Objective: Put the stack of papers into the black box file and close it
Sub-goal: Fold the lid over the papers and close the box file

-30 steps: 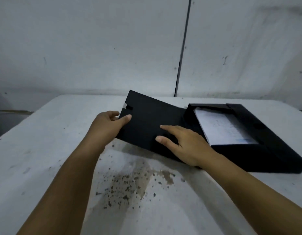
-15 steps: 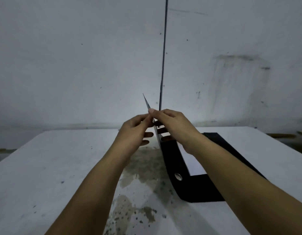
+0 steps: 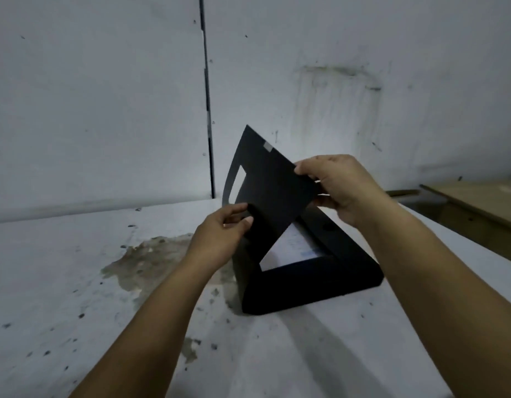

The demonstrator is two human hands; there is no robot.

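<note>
The box file [image 3: 314, 285] sits on the table [image 3: 76, 282], to the right of a stain [image 3: 150, 262], with the papers [image 3: 288, 248] inside it. Its lid [image 3: 271, 191] is raised above the papers. The left hand [image 3: 219, 237] holds the lid's lower left edge, the right hand [image 3: 343, 188] its right edge. A wall [image 3: 105, 96] stands behind the table; a wooden desk [image 3: 478, 205] lies to the far right.

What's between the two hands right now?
In the head view, the box file's raised black lid spans between the left hand and right hand; both grip it.
</note>
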